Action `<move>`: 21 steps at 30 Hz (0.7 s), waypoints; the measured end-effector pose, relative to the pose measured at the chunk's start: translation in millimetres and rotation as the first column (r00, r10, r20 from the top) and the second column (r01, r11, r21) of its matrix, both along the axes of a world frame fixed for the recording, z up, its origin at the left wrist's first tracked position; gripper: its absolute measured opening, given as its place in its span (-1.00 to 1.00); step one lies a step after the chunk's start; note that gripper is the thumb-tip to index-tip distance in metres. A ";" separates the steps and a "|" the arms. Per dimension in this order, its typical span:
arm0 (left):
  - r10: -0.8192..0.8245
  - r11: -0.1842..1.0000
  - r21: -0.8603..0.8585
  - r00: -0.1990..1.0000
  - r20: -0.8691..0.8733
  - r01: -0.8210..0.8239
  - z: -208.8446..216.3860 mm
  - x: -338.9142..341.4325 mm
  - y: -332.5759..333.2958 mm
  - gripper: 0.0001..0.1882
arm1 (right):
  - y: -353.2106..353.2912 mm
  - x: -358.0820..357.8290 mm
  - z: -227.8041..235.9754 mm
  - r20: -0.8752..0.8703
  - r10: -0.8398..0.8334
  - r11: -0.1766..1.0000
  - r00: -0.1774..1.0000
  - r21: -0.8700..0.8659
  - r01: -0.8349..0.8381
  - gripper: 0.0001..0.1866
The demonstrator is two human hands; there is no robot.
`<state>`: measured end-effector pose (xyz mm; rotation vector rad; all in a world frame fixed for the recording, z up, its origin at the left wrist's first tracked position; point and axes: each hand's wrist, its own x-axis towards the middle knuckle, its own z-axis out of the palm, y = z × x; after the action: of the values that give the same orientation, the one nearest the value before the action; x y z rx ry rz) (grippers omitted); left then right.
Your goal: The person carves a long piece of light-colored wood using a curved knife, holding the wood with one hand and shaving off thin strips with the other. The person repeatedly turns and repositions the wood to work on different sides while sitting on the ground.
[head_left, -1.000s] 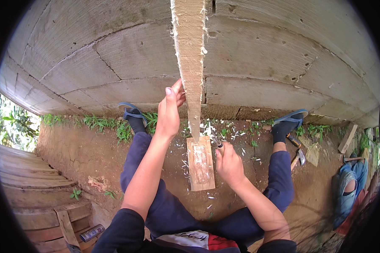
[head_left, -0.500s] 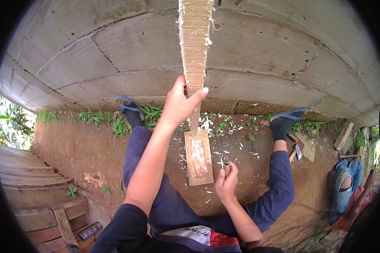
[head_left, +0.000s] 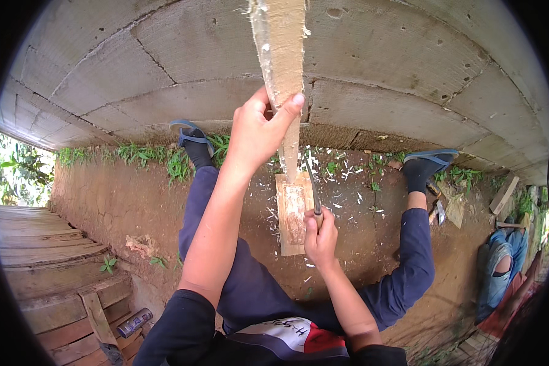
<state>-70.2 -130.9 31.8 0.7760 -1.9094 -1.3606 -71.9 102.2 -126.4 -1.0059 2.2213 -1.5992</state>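
Note:
My left hand is wrapped round a long, rough-edged wooden plank, its thumb on the near face. The plank stands upright, its narrow lower end meeting the far part of a flat wooden block on the ground. That block has a shallow rectangular recess. My right hand grips a knife by its handle, just right of the block. Its thin dark blade points up and away, beside the plank's lower end.
A concrete wall rises beyond my sandalled feet. Pale shavings litter the dirt around the block. Several tools, one with a metal head, lie past my right foot. Wooden planks and a can are at left. Another person sits far right.
My right hand has lifted and turned, bringing the knife blade into view beside the plank. The plank has tilted slightly, and my left hand still grips it. The whole view has shifted a little.

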 end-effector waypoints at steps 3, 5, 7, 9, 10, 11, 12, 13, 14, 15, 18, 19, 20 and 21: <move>-0.009 1.000 0.014 1.000 0.020 0.009 -1.0 1.8 -0.9 -0.49 | -11.5 -6.4 7.8 -0.023 0.020 0.999 1.000 -0.044 -0.021 -0.69; -0.036 0.999 0.035 0.999 0.028 0.035 -3.1 2.4 -1.8 -0.48 | -13.9 -5.8 17.0 -0.028 0.013 0.997 1.000 -0.075 -0.015 -0.68; -0.027 0.999 0.020 1.000 0.014 0.027 -2.3 2.3 -4.5 -0.49 | -16.1 -6.1 17.2 -0.035 -0.006 0.997 0.999 -0.075 0.003 -0.67; -0.015 1.000 0.018 1.000 0.006 0.014 -2.4 2.9 -5.5 -0.48 | -17.2 -5.5 15.9 -0.039 -0.027 0.996 0.999 -0.084 0.024 -0.66; -0.009 1.000 0.022 1.000 0.003 0.009 -2.6 2.8 -5.6 -0.48 | -18.1 -5.0 15.3 -0.041 -0.041 0.995 0.998 -0.095 0.037 -0.66; -0.004 1.000 0.026 1.000 0.000 0.004 -2.9 3.3 -5.3 -0.48 | -19.0 -4.8 15.1 -0.043 -0.056 0.993 0.997 -0.106 0.051 -0.65; 0.000 0.999 0.032 1.000 0.000 0.000 -3.4 4.4 -4.9 -0.48 | -19.8 -5.3 15.2 -0.070 -0.041 0.995 0.997 -0.094 0.035 -0.65; 0.001 1.000 0.030 1.000 0.011 -0.001 -2.2 2.1 -4.4 -0.47 | -21.8 -7.8 15.4 -0.086 -0.029 0.996 0.996 -0.090 0.021 -0.64; 0.002 1.000 0.028 1.000 0.022 -0.003 -0.6 -0.1 -3.9 -0.47 | -23.9 -10.1 16.0 -0.103 -0.017 0.996 0.995 -0.085 0.008 -0.62; -0.020 0.999 0.045 0.999 0.049 0.018 2.4 -1.7 -2.8 -0.51 | -26.2 -12.0 17.6 -0.095 -0.011 0.996 0.995 -0.086 0.003 -0.62; -0.040 0.997 0.065 0.998 0.053 0.037 4.3 0.2 -0.6 -0.55 | -34.9 -15.9 25.4 -0.120 -0.003 0.995 0.993 -0.096 -0.008 -0.61; -0.018 0.999 0.043 0.999 0.027 0.017 0.7 -1.1 -0.4 -0.51 | -38.9 -18.1 27.3 -0.137 -0.010 0.994 0.990 -0.111 -0.005 -0.62; 0.005 1.000 0.022 1.000 0.001 -0.005 -1.8 -2.3 -0.1 -0.47 | -41.6 -19.9 28.8 -0.154 -0.017 0.992 0.988 -0.128 -0.003 -0.62; 0.002 1.000 0.020 1.000 0.001 -0.002 -2.9 -2.9 0.2 -0.48 | -42.7 -21.0 30.2 -0.164 -0.016 0.991 0.986 -0.137 -0.007 -0.62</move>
<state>-73.1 -130.7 28.9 0.7883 -1.8981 -1.3796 -92.9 59.5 -96.3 -1.2119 2.2435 -1.7495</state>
